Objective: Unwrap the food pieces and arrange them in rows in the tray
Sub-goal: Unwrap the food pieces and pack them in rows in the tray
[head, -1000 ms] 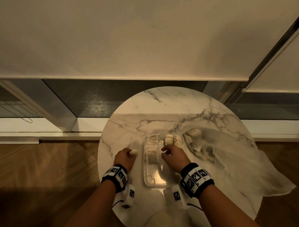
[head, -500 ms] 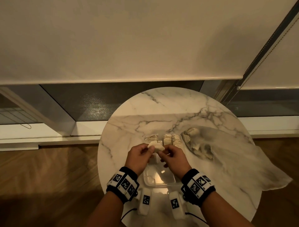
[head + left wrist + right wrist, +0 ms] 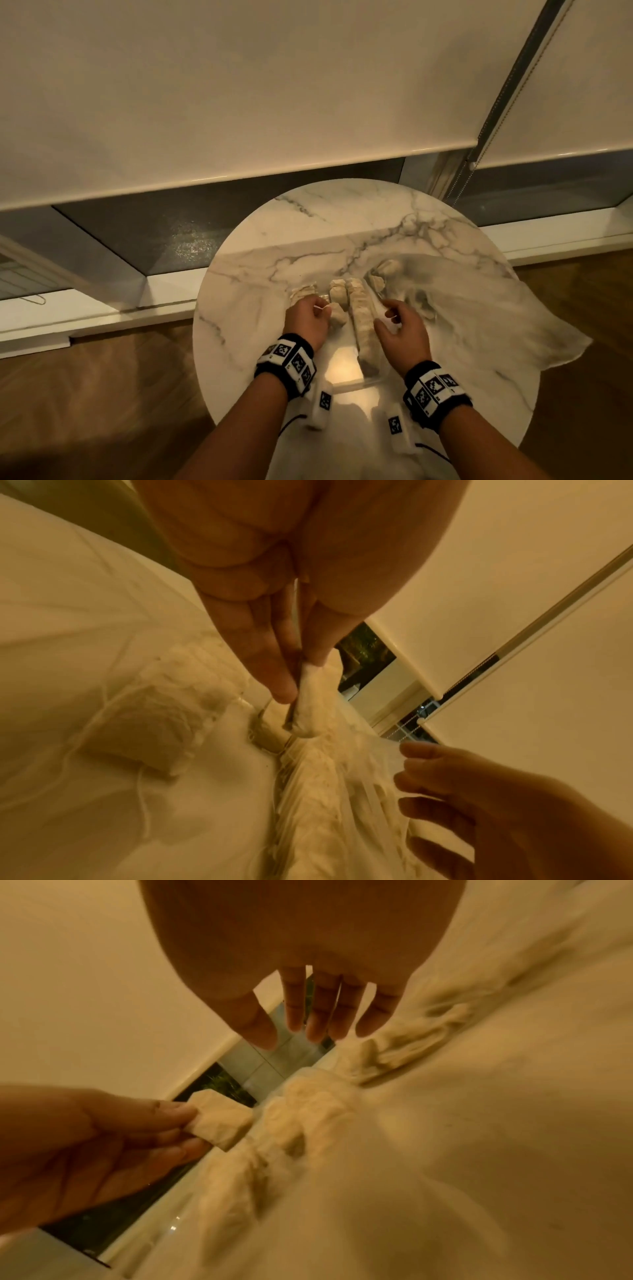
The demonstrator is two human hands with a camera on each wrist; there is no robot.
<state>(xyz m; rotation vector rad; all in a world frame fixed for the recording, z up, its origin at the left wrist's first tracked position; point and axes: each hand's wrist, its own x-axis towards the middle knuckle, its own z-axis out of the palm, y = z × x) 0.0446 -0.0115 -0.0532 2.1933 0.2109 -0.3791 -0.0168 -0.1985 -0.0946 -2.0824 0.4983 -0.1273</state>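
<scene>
Presently, the clear plastic tray (image 3: 346, 383) sits on the round marble table (image 3: 274, 246), directly before the person, and serves as the reference point below.

Left hand (image 3: 306, 318): positioned over the tray's left side. Its thumb and fingers (image 3: 178, 1111) pinch one pale, blocky food piece (image 3: 219, 1122); the left wrist view confirms the fingertips closed together on that piece (image 3: 308, 696), held just above the tray floor.

Right hand (image 3: 400, 329): positioned at the tray's right edge. Fingers (image 3: 294, 1010) are extended and spread apart, holding nothing; the right wrist view is somewhat blurred.

Tray contents: a row of food pieces (image 3: 363, 325) runs along the right side from the far end toward the near end. A shorter group of pieces (image 3: 337, 306) occupies the far middle, touching the row. At the tray's far left corner lies another pale item (image 3: 303, 291); whether it is food or wrapping cannot be determined.

Right of the tray: a translucent plastic bag (image 3: 479, 318) lies spread on the table, reaching past the table's right edge. Several more pieces (image 3: 388, 267) rest at its mouth, near the tray's far right corner.

Beyond the table: a lowered roller blind (image 3: 239, 85).
</scene>
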